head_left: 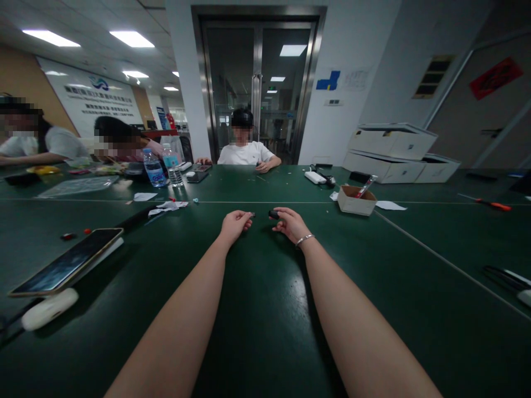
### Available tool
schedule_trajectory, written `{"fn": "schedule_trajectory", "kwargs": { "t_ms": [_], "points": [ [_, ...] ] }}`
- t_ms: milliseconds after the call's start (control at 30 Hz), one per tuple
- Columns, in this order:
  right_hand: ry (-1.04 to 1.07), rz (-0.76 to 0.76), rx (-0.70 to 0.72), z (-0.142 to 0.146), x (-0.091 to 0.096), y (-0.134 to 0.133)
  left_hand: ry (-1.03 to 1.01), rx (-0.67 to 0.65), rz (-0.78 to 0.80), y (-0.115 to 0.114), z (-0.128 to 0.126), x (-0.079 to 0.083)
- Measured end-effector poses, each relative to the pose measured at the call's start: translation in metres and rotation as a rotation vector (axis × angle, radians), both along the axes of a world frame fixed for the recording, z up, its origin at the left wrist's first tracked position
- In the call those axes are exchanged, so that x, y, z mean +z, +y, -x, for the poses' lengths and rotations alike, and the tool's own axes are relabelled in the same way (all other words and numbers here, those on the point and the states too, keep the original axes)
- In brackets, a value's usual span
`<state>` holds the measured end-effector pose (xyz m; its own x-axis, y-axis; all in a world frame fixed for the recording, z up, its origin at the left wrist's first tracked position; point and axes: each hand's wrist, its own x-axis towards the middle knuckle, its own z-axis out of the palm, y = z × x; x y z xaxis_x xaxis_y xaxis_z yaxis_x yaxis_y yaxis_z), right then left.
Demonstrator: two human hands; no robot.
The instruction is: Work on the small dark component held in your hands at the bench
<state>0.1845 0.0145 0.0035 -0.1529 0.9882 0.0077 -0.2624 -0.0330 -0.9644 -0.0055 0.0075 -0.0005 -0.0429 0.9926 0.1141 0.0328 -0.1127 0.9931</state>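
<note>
Out over the green table, my left hand (235,225) is closed in a pinch on a tiny dark piece (253,214), too small to name. Facing it, my right hand (292,225) grips a small black oblong piece (273,214) between thumb and fingers; its kind is unclear. A narrow gap separates the two pieces. A silver bracelet (305,239) circles my right wrist.
A phone (68,262) and a white rounded object (50,309) lie at left. Water bottles (154,168) stand farther back. An open cardboard box (355,203) and orange-handled screwdriver (493,205) are right. A person (248,150) sits opposite.
</note>
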Motion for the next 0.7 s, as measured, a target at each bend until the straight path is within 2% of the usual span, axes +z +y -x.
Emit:
{"fn": "schedule_trajectory", "kwargs": {
  "t_ms": [200,300,700],
  "points": [
    [-0.207,-0.139,0.090,0.006,-0.005,0.003,0.088,-0.100,-0.018,-0.001,-0.003,-0.002],
    [-0.224,-0.163,0.114,0.006,-0.008,0.006,0.105,-0.114,-0.024,-0.001,-0.005,-0.004],
    [-0.218,-0.181,0.127,0.004,-0.010,0.007,0.243,-0.032,-0.059,0.003,-0.004,-0.010]
  ]
}}
